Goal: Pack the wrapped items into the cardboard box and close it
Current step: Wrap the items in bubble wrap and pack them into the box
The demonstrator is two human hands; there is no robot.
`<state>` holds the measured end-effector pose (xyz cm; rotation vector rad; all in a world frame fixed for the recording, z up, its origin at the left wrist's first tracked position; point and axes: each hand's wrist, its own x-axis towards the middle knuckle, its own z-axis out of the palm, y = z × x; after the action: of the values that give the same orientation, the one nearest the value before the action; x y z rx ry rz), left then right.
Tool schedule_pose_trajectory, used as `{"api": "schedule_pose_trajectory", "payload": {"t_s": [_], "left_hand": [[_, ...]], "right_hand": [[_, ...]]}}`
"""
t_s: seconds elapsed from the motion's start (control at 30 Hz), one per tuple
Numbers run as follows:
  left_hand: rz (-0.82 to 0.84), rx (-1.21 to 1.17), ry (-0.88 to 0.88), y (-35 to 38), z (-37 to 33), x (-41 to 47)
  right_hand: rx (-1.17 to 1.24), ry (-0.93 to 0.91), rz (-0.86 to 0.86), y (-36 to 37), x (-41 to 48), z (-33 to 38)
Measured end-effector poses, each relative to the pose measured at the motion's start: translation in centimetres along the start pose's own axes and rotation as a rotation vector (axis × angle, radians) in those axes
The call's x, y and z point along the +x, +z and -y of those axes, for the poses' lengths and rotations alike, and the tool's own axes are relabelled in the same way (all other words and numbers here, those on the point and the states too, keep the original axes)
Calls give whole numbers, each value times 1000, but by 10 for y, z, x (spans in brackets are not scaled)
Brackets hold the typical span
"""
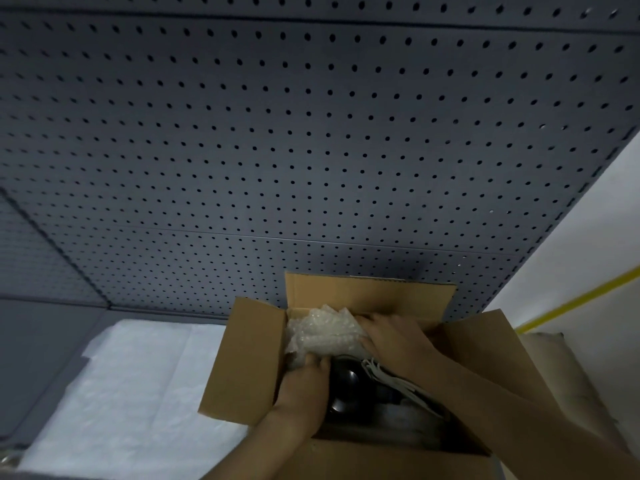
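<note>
Wrapped bundle (322, 332): a bubble-wrapped item that lies inside the cardboard box (249, 358), in its far left corner, against the far wall.
Long axis: it seems to run left to right, along the far wall of the box.
Right hand (398, 341): it lies on the right end of the bundle from above, with the fingers rather straight. It presses and does not grasp.
Left hand (304, 375): it touches the near edge of the bundle, with the fingers bent against the wrap. I cannot tell whether it pinches the wrap or only pushes it.
Nearer hand: both hands touch the bundle; it lies ahead of the left hand and to the left of the right hand.
Neighbours in the box: a black round object (346, 386) lies just beside the bundle on the near side, and white folded sheets (388, 375) lie under the right forearm.
Flaps: the far flap (367, 292) and the right flap (491, 348) are open.
Likely next move: to push the bundle down and into the corner.
Around the box: a white padding sheet (121, 393) on the left, a grey pegboard (311, 150) behind.
</note>
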<state>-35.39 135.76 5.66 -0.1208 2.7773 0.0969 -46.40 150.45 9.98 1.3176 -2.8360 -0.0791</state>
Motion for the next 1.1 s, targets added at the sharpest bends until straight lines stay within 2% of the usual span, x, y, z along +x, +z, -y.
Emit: {"api": "schedule_pose_trajectory", "payload": {"t_s": [0.17, 0.27, 0.3, 0.37, 0.43, 0.47, 0.57, 0.7, 0.8, 0.83, 0.9, 1.0, 1.1], "left_hand": [[29, 65, -17, 5, 2, 3], [146, 34, -46, 12, 3, -4], [173, -55, -118, 13, 3, -6], [287, -134, -153, 11, 5, -8], [359, -195, -118, 7, 6, -6], [373, -152, -53, 2, 5, -5], [344, -118, 33, -5, 3, -7], [172, -153, -116, 5, -1, -5], [81, 21, -123, 6, -3, -2], [78, 33, -125, 9, -3, 2], [78, -21, -176, 7, -3, 5], [118, -67, -263, 2, -6, 10], [109, -61, -259, 0, -8, 9]], "right_hand": [[-45, 70, 86, 2, 13, 6], [-51, 133, 137, 5, 18, 8], [-58, 153, 148, 8, 18, 11], [-80, 185, 194, 14, 18, 15], [-80, 193, 213, 17, 17, 19], [-83, 179, 202, 16, 17, 20], [-47, 107, 102, 8, 12, 17], [63, 5, 74, 4, -2, 8], [22, -14, 20, 5, 4, 5], [-32, -42, -22, 7, 7, 5], [-116, -19, 22, 7, 10, 8], [-93, 13, -9, 18, 10, 8], [-93, -12, -32, 21, 10, 11]]}}
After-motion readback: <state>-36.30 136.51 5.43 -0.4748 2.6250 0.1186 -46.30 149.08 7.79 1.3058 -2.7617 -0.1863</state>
